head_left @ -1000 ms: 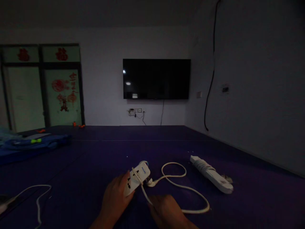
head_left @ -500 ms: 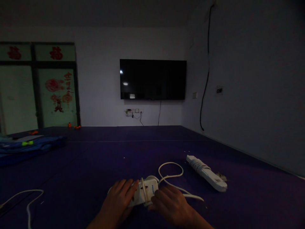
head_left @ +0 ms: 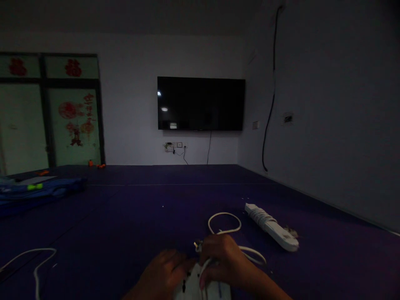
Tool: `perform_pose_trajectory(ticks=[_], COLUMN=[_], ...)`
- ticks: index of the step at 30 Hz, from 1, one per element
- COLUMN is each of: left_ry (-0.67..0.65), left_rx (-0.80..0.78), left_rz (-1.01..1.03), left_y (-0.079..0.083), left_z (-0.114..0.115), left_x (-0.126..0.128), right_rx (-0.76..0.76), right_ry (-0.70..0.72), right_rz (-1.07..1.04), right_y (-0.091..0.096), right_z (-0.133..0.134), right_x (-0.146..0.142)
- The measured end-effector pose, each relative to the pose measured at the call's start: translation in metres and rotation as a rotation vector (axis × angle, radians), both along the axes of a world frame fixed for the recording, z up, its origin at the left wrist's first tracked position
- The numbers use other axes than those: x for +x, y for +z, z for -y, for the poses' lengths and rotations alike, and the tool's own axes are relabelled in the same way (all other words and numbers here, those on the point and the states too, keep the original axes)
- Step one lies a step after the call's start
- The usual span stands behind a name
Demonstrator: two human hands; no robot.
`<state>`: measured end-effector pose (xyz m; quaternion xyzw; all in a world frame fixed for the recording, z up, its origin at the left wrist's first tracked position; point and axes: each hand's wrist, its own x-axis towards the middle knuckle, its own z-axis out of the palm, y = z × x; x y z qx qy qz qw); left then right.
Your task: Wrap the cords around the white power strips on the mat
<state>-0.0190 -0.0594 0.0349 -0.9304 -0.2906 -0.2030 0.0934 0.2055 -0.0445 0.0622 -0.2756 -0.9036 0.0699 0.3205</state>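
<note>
A white power strip (head_left: 190,287) lies at the bottom of the head view, its near end cut off by the frame edge. My left hand (head_left: 167,271) is closed on its left side, slightly blurred, with the thumb on the socket face. My right hand (head_left: 229,264) pinches the white power cord (head_left: 204,266) over the strip. The plug (head_left: 197,246), with its metal pins showing, sticks out just left of my right knuckles. Beyond that hand, loose cord (head_left: 224,213) forms a loop on the purple surface.
A second white power strip (head_left: 275,231), its cord wound round it, rests to the right. Another white cord (head_left: 36,266) curves at the lower left. Blue cloth (head_left: 59,187) lies farther back on the left. A television (head_left: 201,104) hangs on the far wall.
The strip has come nearer and turned, pointing more away from me. My right hand has shifted from the strip's end onto the cord across it, and the plug now shows.
</note>
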Motion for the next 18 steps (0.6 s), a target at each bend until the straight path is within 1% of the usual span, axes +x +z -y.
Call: perform_pose_trajectory(ticks=[3,5,8,10,13,18], left_ry=[-0.09,-0.13,-0.13,-0.128,-0.142,-0.073], left_rx=[-0.073,-0.181,-0.349,-0.424,-0.494,-0.598], left_rz=[0.114,0.181,0.229,0.261,0.38,0.561], left_y=[-0.005,-0.008,-0.012,-0.014,-0.017,-0.014], left_z=[0.002,0.003,0.002,-0.002,-0.006,-0.003], left_x=[0.003,0.007,0.011,0.011,0.01,0.012], right_rx=[-0.222,-0.351,-0.463,-0.506,-0.528,-0.514], right_ry=[0.034,0.052,0.092,0.107,0.088,-0.054], right_rz=[-0.124,-0.168,-0.187,-0.223,-0.308,-0.38], right_y=[0.001,0.001,-0.001,-0.005,-0.01,-0.014], right_z=[-0.002,-0.003,-0.007,-0.011,-0.017,-0.019], right_x=[0.001,0.002,0.001,0.0,0.0,-0.001])
